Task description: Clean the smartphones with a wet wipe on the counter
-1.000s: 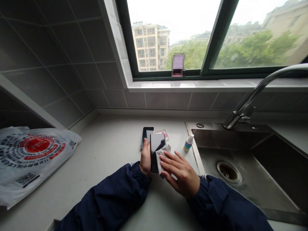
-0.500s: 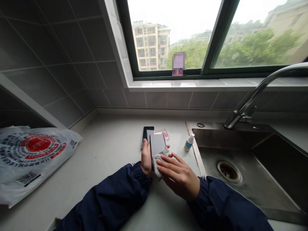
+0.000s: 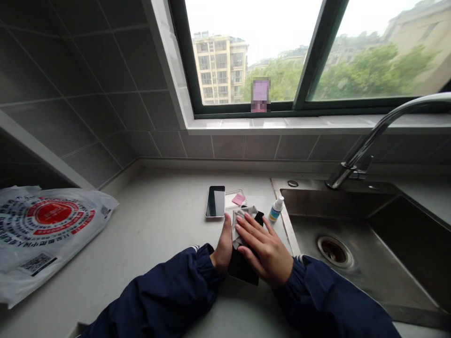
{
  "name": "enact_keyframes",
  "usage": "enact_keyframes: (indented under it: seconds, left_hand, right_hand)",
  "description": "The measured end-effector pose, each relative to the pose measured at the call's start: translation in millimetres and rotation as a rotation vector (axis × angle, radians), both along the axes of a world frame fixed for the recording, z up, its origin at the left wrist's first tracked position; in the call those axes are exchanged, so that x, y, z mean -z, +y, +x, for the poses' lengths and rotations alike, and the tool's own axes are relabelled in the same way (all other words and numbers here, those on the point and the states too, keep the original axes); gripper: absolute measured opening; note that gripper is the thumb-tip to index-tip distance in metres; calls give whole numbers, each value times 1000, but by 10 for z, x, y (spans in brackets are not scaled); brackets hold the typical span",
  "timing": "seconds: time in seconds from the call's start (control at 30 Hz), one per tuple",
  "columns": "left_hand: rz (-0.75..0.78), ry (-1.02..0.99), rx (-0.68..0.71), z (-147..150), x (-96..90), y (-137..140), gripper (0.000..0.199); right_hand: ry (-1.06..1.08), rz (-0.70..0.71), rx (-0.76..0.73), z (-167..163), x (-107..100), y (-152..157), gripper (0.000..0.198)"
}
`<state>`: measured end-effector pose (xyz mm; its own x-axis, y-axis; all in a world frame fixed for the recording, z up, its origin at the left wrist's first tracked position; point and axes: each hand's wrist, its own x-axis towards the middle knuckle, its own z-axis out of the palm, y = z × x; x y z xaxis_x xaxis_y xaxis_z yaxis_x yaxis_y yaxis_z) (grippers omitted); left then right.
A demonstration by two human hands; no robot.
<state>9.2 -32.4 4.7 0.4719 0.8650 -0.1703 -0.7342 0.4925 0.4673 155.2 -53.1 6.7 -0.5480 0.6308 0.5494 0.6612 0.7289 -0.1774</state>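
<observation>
My left hand [image 3: 222, 245] holds a dark smartphone [image 3: 243, 271] by its left edge, thumb up along the side; its other fingers are hidden beneath. Flat across the phone's upper part lies a crumpled grey cloth [image 3: 237, 237], pressed down under the fingers of my right hand [image 3: 268, 252]. Beyond my left thumb, a second phone [image 3: 215, 202] rests screen up on the counter. Beside it is a clear phone case [image 3: 229, 198] with a pink square [image 3: 238, 199] on it. A small white-capped spray bottle [image 3: 276, 210] stands upright to the right, near the sink's edge.
A steel sink [image 3: 288, 227] with a curved faucet [image 3: 366, 141] takes up the right side. On the left of the pale counter [image 3: 158, 211] lies a printed white plastic bag [image 3: 70, 239]. A tiled wall and window sill [image 3: 243, 126] run along the back.
The phone in my left hand has turned and tilted, and its face now looks black instead of grey. My right hand and the cloth have slid up toward its far end.
</observation>
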Motion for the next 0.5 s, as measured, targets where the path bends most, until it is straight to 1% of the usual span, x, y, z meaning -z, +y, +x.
enact_keyframes:
  seconds: [0.1, 0.2, 0.37, 0.5]
  left_hand:
    - [63, -1, 9, 35, 84, -45, 64]
    - [146, 24, -22, 47, 106, -56, 62]
    - [195, 12, 24, 33, 2, -33, 70]
    - [244, -27, -21, 10, -91, 7, 72]
  right_hand:
    - [14, 23, 76, 28, -1, 30, 48]
    - [39, 39, 131, 45, 5, 53, 51]
    - [97, 59, 180, 74, 10, 92, 51]
    - [133, 69, 178, 88, 8, 103, 46]
